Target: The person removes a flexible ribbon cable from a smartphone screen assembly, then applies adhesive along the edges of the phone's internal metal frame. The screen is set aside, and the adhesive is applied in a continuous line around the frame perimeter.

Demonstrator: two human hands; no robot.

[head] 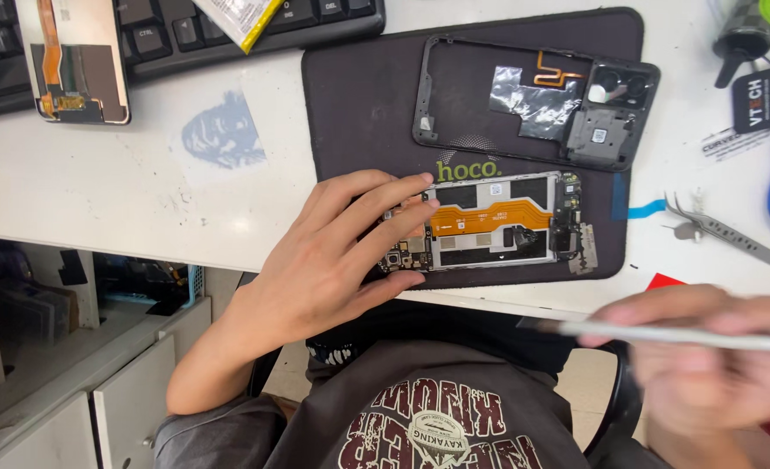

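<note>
Phone: an opened phone, its board and an orange flex cable exposed, lay on a dark mat at the table's near edge.
Axis: its long axis ran 9 to 3 o'clock, level with that edge; the board end with small chips pointed to 9, the other end to 3.
Left hand: the left hand lay flat, fingers spread and stretched toward 3 o'clock, the fingertips pressing on the phone's 9 o'clock end.
Right hand: the right hand, blurred, was at 4 o'clock of the phone, off the table, closed round a thin pale tool whose dark tip pointed to 9.
Frame: a dark back frame with a camera block lay on the mat at 12 o'clock of the phone, also long side 9 to 3.
Tweezers: tweezers lay at 3 o'clock, off the mat.
Keyboard: a keyboard sat at 11 o'clock.
</note>
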